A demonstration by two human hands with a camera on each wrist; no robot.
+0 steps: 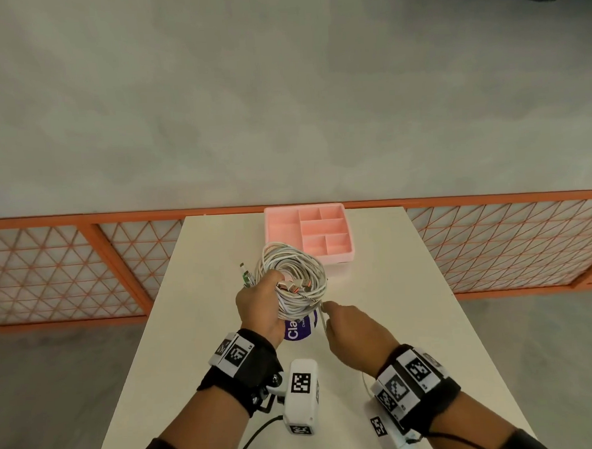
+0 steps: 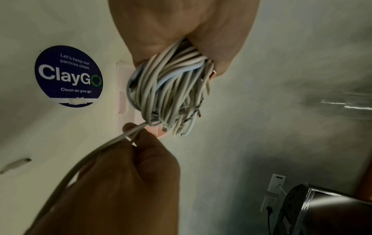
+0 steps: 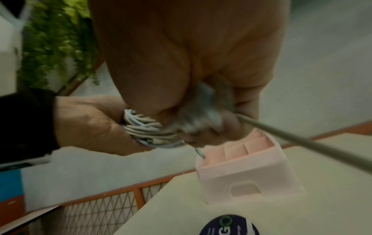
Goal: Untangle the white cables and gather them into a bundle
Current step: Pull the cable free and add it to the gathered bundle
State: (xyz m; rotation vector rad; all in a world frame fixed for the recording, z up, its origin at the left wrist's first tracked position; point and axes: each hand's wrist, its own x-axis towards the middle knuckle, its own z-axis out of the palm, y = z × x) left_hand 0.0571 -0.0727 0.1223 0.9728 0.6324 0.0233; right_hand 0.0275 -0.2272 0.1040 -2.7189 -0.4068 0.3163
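Note:
A coil of white cables (image 1: 292,279) is held above the white table (image 1: 197,325); my left hand (image 1: 261,306) grips its near left side, fingers curled through the loops. Copper-coloured plugs (image 1: 294,287) and a green plug (image 1: 246,276) stick out of the coil. In the left wrist view the coil (image 2: 167,92) hangs from my left hand's fingers (image 2: 161,41). My right hand (image 1: 353,327) pinches a loose white strand (image 1: 323,320) that leaves the coil's lower edge; this strand (image 2: 112,139) runs back past the right hand (image 2: 128,182). The right wrist view is blurred and shows the strand (image 3: 302,138) and the coil (image 3: 145,128).
A pink compartment tray (image 1: 337,256) stands at the table's far edge, just behind the coil. A round blue ClayGo sticker (image 1: 298,329) lies on the table under the hands. A loose cable end (image 2: 16,165) rests on the table. An orange mesh railing (image 1: 84,269) runs behind the table.

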